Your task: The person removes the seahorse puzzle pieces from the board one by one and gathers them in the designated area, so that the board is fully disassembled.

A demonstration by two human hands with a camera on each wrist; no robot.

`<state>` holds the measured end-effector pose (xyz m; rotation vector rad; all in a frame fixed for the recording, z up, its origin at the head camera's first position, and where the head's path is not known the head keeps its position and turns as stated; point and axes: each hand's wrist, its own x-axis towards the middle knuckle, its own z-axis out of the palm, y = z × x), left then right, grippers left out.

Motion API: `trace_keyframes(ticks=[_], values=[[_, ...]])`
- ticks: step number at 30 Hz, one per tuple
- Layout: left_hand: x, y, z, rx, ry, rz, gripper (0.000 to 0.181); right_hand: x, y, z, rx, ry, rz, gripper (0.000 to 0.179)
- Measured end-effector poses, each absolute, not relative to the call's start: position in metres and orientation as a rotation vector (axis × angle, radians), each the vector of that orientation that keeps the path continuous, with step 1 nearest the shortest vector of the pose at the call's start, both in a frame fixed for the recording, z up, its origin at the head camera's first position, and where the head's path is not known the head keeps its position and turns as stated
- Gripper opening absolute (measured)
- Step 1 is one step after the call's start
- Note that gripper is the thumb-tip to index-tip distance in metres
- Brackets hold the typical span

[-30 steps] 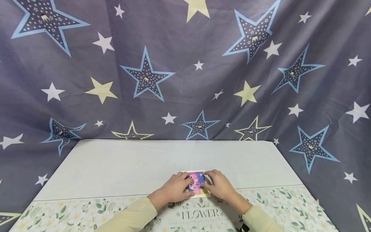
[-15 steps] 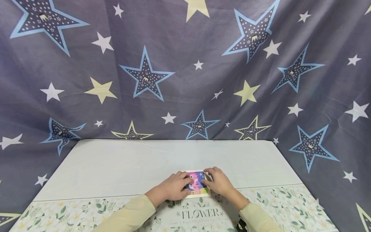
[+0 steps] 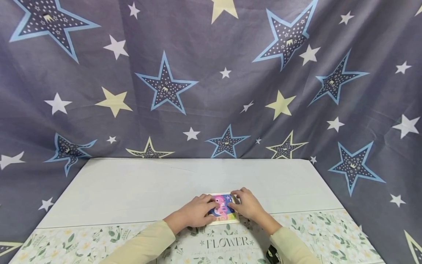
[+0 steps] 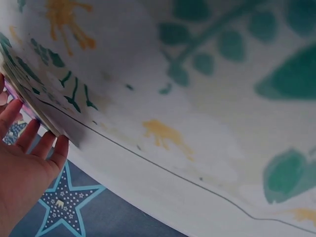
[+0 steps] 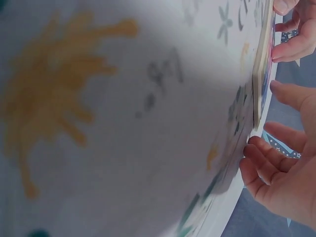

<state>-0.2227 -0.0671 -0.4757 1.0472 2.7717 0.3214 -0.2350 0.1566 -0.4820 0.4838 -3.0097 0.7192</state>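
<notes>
A small flat square board (image 3: 226,218) with a cream rim lies on the table, its face printed with a pink seahorse-like figure on blue. My left hand (image 3: 196,212) rests over the board's left part, fingertips touching the picture. In the left wrist view, the left fingers (image 4: 30,131) lie along the board's edge. My right hand (image 3: 248,205) is at the board's right side, thumb near the picture and fingers by the upper right corner. Seen from the right wrist, the right fingers (image 5: 261,158) are loosely bent beside the board and hold nothing. The left palm hides part of the board.
The table (image 3: 138,187) has a white back part and a floral front band with the word FLOWER. A dark star-patterned curtain (image 3: 211,73) hangs behind and along both sides. Something dark (image 3: 273,254) shows by the right sleeve.
My right hand has shifted slightly up and left, its thumb drawing back a little from the lower picture. My left hand has moved slightly left. The board stays nearly in place.
</notes>
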Motion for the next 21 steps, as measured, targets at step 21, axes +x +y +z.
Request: trace_keyframes(ticks=[21], values=[[-0.224, -0.0672, -0.4772, 1.036, 2.747, 0.294, 0.054, -0.2398, 0.1507, -0.4767, 0.485, -3.053, 0.649, 0.04]])
